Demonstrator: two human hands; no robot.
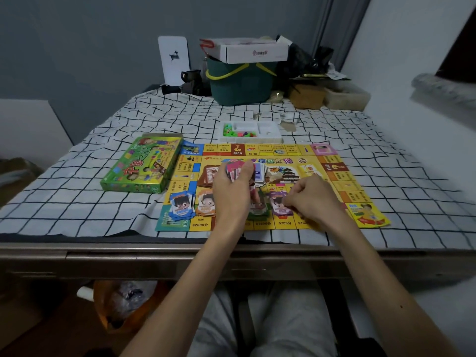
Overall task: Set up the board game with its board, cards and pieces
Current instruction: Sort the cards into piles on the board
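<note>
Checked cloth (pixel 103 140) covers your table. The yellow board (pixel 334 186) lies flat on it, with a green basket (pixel 239 86) far behind (clutter beside). The game box (pixel 144 166) sits just left of the board, and the white tray (pixel 251 131) of pieces is behind it. Your left hand (pixel 231 186) grips a card stack (pixel 234 168) over mid-board. Your right hand (pixel 311 199), fingers curled, is at the purple pile (pixel 279 202); can't tell if it holds a card.

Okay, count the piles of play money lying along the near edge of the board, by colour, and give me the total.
Blue pile: 1
Orange pile: 1
Green pile, partly behind the left hand: 1
Purple pile: 1
Total: 4
Not counted: the card stack held in the left hand.
</note>
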